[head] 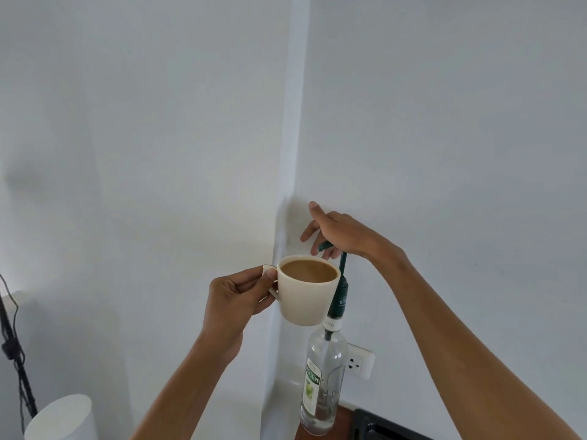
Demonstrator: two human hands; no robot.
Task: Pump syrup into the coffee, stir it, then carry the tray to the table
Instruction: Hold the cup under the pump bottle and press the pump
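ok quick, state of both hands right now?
Left hand: closed, pinching the handle of the coffee cup, held up in the air.
Right hand: palm on the syrup bottle pump head, fingers loosely spread, not gripping.

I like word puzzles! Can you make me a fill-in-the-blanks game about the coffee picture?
1. The left hand holds the cup by its ____.
2. The right hand rests on top of the bottle's green ____.
3. The drink in the cup is light ____.
4. On the wall behind the syrup bottle there is a white ____.

Missing words: handle; pump; brown; socket
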